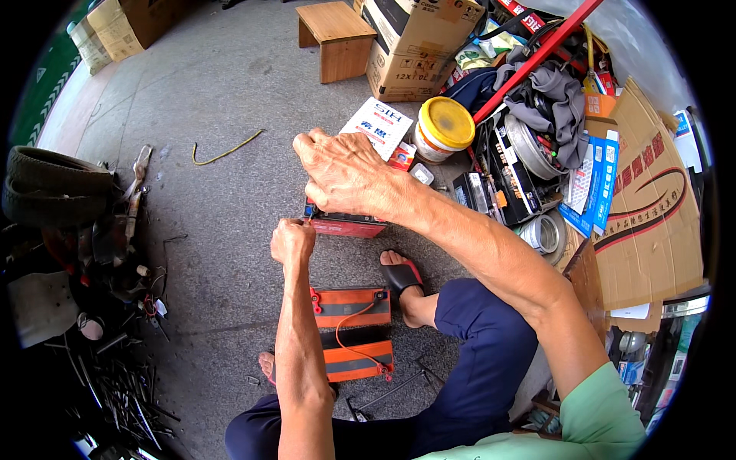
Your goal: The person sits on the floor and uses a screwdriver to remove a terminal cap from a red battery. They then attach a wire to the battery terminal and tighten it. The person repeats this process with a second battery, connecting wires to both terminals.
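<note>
My right hand (pixel 341 170) is closed above a red and black battery (pixel 346 228); whatever its fingers hold is hidden. My left hand (pixel 291 244) is pinched at the battery's left end, near a small blue terminal part (pixel 309 208); what it grips is too small to make out. Below, between my feet, two orange and grey striped blocks (pixel 357 355), apparently batteries, are joined by an orange wire (pixel 340 330). A white printed box (pixel 374 123) lies just beyond my right hand.
A yellow-lidded bucket (pixel 446 121), piled tools, cloth and flattened cardboard (pixel 648 207) crowd the right. A wooden stool (pixel 336 38) and cardboard box (pixel 414 54) stand behind. Dark scrap parts (pixel 92 253) heap at the left. A yellow wire (pixel 226 156) lies on the floor.
</note>
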A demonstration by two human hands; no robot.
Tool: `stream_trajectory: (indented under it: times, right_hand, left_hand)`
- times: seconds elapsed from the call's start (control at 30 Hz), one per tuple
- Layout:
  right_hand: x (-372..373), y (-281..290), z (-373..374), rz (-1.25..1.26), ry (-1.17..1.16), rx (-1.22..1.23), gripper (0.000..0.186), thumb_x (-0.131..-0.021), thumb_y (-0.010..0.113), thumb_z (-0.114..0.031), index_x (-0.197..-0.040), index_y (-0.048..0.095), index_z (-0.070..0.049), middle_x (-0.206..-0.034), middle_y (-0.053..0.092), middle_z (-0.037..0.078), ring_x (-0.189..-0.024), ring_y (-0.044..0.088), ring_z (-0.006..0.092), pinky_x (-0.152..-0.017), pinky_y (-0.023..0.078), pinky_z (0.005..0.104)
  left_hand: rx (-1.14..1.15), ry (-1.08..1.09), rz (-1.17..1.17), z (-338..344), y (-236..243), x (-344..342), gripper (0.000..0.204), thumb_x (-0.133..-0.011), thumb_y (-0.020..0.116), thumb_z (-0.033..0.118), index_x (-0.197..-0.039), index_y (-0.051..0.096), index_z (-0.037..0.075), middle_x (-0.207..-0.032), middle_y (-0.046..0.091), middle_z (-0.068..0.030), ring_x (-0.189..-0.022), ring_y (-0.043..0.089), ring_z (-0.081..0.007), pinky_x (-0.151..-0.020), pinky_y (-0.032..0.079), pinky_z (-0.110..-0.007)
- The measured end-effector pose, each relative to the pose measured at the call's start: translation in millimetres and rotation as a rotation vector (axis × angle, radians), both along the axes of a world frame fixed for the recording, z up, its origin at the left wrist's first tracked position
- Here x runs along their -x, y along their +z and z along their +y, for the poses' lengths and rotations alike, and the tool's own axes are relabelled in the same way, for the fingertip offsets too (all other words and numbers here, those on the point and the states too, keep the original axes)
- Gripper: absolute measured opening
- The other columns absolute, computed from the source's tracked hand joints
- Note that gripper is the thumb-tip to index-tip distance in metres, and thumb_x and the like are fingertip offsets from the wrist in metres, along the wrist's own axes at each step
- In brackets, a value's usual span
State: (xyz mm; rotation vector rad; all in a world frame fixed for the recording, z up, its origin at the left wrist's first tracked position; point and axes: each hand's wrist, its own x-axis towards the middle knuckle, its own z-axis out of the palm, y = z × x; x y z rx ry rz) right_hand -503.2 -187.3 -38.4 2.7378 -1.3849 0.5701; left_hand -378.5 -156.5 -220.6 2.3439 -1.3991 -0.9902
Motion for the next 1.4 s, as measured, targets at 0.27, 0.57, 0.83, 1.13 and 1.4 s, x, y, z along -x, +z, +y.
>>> stream_trajectory:
  times: [0.27, 0.57, 0.83, 1.13, 1.4]
  right_hand:
    - [3.2, 0.0, -1.1, 0.038, -0.021, -0.109, 0.023, -0.077, 0.06, -0.017, -0.083, 0.05, 0.003, -0.061, 0.06, 0.018, -0.06, 0.063, 0.0356, -0.054, 0.049, 0.0442]
    - [1.0, 1.4, -3.1, 0.087, -0.045, -0.199, 0.024, -0.076, 0.06, -0.017, -0.085, 0.052, 0.004, -0.067, 0.061, 0.019, -0.063, 0.064, 0.0334, -0.055, 0.051, 0.0412]
    - [-3.3, -3.2, -2.0, 0.024, -0.021, -0.068, 0.026, -0.078, 0.063, -0.023, -0.076, 0.054, 0.002, -0.058, 0.06, 0.018, -0.056, 0.063, 0.0335, -0.052, 0.05, 0.0424]
    - [-3.6, -0.3, -2.9, 0.046, -0.018, -0.065, 0.021, -0.072, 0.062, -0.017, -0.077, 0.058, 0.004, -0.067, 0.063, 0.019, -0.065, 0.066, 0.0302, -0.058, 0.053, 0.0404]
    - [-1.6, -0.8, -3.2, 0.055, 0.004, -0.011, 0.022, -0.072, 0.061, -0.015, -0.082, 0.056, 0.004, -0.063, 0.062, 0.017, -0.06, 0.065, 0.0299, -0.052, 0.052, 0.0382]
  left_hand:
    - [-0.002, 0.018, -0.012, -0.1, -1.5, 0.0, 0.025, -0.076, 0.065, 0.032, -0.09, 0.072, 0.014, -0.093, 0.067, -0.017, -0.09, 0.064, -0.0352, -0.077, 0.051, -0.043]
    - [-0.042, 0.015, -0.016, -3.0, 0.0, -0.2, 0.025, -0.077, 0.064, 0.034, -0.092, 0.072, 0.015, -0.094, 0.067, -0.0164, -0.091, 0.064, -0.0345, -0.078, 0.051, -0.042]
    - [-0.029, 0.016, -0.018, -1.6, 3.1, 0.5, 0.027, -0.077, 0.064, 0.035, -0.093, 0.072, 0.015, -0.094, 0.067, -0.017, -0.091, 0.064, -0.0347, -0.078, 0.051, -0.043]
    - [-0.033, 0.011, -0.014, -2.3, 2.5, 0.4, 0.029, -0.076, 0.064, 0.037, -0.093, 0.072, 0.014, -0.094, 0.067, -0.0174, -0.091, 0.064, -0.035, -0.078, 0.05, -0.043]
    - [-0.025, 0.026, 0.004, -1.5, 3.8, 0.7, 0.03, -0.076, 0.065, 0.036, -0.094, 0.072, 0.013, -0.095, 0.067, -0.0177, -0.092, 0.064, -0.0354, -0.078, 0.05, -0.043]
